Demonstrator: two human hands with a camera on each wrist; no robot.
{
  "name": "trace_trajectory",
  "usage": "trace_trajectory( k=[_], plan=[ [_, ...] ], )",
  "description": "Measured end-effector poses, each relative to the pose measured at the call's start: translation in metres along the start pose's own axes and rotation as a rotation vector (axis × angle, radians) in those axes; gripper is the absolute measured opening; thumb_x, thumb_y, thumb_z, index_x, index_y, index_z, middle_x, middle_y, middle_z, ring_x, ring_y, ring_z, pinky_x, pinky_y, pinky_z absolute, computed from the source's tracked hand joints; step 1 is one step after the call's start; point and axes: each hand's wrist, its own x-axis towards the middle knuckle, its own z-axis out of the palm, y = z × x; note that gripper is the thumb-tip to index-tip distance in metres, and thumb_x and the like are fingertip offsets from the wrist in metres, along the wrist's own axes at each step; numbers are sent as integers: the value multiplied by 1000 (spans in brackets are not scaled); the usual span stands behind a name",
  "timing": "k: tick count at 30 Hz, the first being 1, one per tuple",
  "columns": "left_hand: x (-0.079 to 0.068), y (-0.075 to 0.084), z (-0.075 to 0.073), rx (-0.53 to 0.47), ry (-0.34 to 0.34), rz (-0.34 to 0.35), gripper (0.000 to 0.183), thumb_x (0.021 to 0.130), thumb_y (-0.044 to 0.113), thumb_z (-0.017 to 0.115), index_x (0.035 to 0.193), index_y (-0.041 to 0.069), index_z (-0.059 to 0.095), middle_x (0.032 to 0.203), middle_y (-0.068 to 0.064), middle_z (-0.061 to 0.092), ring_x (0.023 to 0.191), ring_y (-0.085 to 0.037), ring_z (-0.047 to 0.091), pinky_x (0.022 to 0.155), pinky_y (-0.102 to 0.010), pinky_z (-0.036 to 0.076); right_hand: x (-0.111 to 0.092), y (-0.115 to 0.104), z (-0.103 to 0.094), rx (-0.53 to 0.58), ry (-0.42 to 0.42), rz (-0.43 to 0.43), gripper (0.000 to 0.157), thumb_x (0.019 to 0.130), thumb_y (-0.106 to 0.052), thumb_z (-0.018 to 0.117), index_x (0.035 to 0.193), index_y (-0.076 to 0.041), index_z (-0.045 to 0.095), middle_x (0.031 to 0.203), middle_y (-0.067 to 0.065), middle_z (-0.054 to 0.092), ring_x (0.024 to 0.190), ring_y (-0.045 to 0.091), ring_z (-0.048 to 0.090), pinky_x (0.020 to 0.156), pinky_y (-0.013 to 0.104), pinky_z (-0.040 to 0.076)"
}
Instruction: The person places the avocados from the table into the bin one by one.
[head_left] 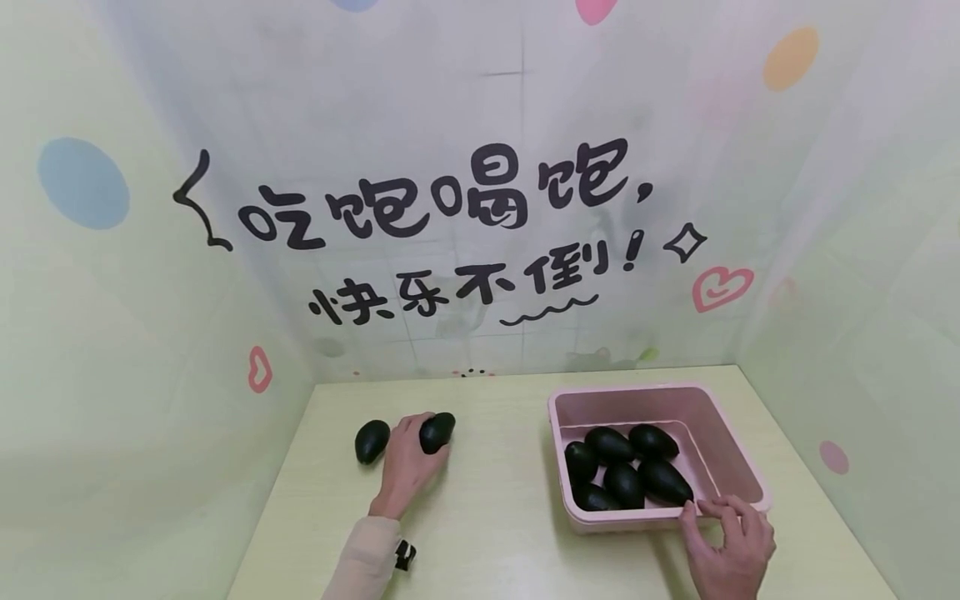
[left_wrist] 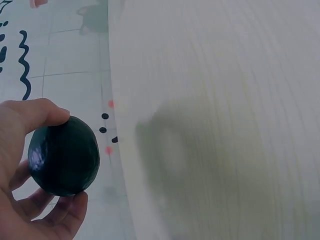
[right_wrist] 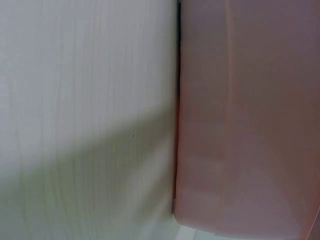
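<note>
My left hand (head_left: pixel 411 467) grips a dark green avocado (head_left: pixel 437 432) with thumb and fingers curled around it. The left wrist view shows the same avocado (left_wrist: pixel 64 156) between the thumb above and the fingertips below. Another avocado (head_left: pixel 372 442) lies on the table just left of that hand. At the right stands a pink plastic bin (head_left: pixel 630 403), and several dark avocados (head_left: pixel 609 446) lie inside it. My right hand (head_left: pixel 729 546) holds the bin's front rim near its right corner, fingers bent. Only the bin's outer wall (right_wrist: pixel 250 120) shows in the right wrist view; the hand is out of sight there.
Everything stands on a pale wood-grain table (head_left: pixel 495 500). A light backdrop (head_left: pixel 480 108) with black lettering rises behind its far edge, and more sheeting hangs at both sides. A small black object (head_left: pixel 404 555) shows beside the left sleeve (head_left: pixel 365 554).
</note>
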Motion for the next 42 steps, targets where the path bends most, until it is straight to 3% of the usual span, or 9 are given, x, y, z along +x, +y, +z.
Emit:
trace_trajectory(
  k=[23, 34, 42],
  plan=[
    [-2, 41, -1, -24, -19, 118, 55, 83, 22, 88, 134, 11, 69, 131, -17, 67, 116, -38, 65, 96, -54, 56, -1, 2, 1, 6, 24, -2, 52, 90, -42, 68, 78, 9, 71, 92, 28, 64, 117, -13, 39, 87, 33, 28],
    [-2, 47, 1, 11, 0, 210, 54, 79, 19, 89, 129, 10, 71, 126, -15, 68, 110, -36, 67, 91, -52, 57, -3, 5, 2, 24, 12, -7, 55, 91, -44, 68, 79, 9, 71, 93, 29, 63, 119, -12, 39, 96, 30, 26],
    [-3, 53, 0, 7, -24, 226, 53, 80, 20, 90, 129, 12, 71, 126, -13, 68, 111, -37, 66, 92, -52, 58, -4, 6, 3, 27, 14, -14, 56, 92, -46, 68, 79, 8, 71, 93, 29, 64, 121, -12, 40, 97, 29, 25]
  ],
)
